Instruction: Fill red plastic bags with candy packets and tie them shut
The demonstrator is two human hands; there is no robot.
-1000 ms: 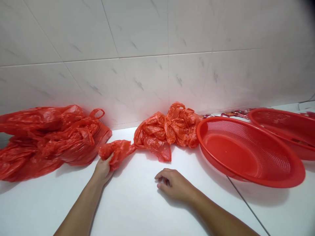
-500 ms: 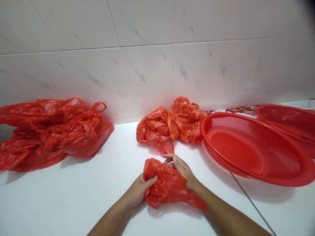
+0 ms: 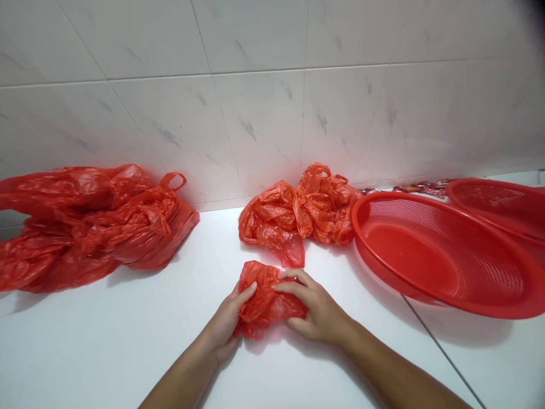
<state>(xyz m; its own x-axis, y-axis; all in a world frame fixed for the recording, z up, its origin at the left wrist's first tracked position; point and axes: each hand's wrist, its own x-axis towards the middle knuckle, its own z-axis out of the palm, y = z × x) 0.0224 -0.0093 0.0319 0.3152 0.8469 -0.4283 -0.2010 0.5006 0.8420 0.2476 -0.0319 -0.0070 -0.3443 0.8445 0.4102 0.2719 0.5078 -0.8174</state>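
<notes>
Between my two hands is a crumpled red plastic bag (image 3: 268, 301), low over the white surface. My left hand (image 3: 225, 318) grips its left side, thumb on top and the other fingers hidden beneath. From the right, my right hand (image 3: 317, 307) closes over the bag's other edge with bent fingers. Just beyond lie more crumpled red plastic bags (image 3: 298, 213), bunched against the wall and apart from the one I hold.
At the left, a large heap of red plastic bags (image 3: 97, 227) rests by the tiled wall (image 3: 255, 125). A red perforated basket (image 3: 426, 267) stands at the right, with a second red basket (image 3: 502, 204) behind it. Small shiny packets (image 3: 426, 187) lie along the wall. A dark seam crosses the white surface (image 3: 128, 346).
My right hand has come from behind the bag onto its right side. The bag's loose tail at the right has been gathered in, making it more compact. Both hands shifted slightly left.
</notes>
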